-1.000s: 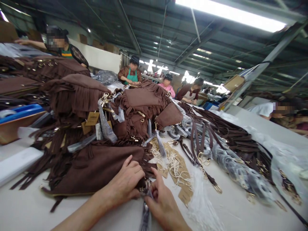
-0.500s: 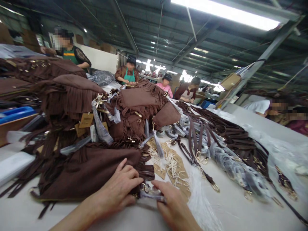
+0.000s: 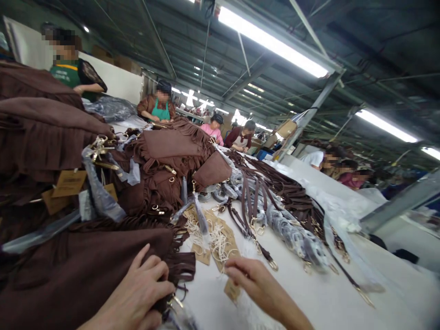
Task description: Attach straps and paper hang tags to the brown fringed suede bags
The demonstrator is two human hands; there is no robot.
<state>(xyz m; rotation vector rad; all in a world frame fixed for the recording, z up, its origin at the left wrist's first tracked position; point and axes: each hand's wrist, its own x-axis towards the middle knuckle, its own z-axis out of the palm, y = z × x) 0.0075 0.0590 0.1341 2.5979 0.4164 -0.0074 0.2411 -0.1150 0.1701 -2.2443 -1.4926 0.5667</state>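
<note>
A brown fringed bag (image 3: 85, 266) lies at the lower left. My left hand (image 3: 137, 288) rests on its right end, fingers spread and partly bent, beside a gold clasp (image 3: 177, 301) with clear plastic wrap. My right hand (image 3: 254, 279) is over the table by a pile of kraft tags with white strings (image 3: 220, 236). Its thumb and fingers are pinched on the string of one brown tag (image 3: 232, 289), which hangs just below the fingertips.
More brown fringed bags (image 3: 172, 146) are heaped behind. Dark straps (image 3: 288, 183) and plastic-wrapped strap coils (image 3: 292, 233) run along the white table (image 3: 330, 293) to the right. Several people work farther back, one in a green apron (image 3: 65, 73). Clear plastic sheeting (image 3: 343, 211) lies at the right.
My right hand has left the plastic-wrapped clasp and moved to the tags, taking one by its string. My left hand stays at the bag. The view has turned to the right.
</note>
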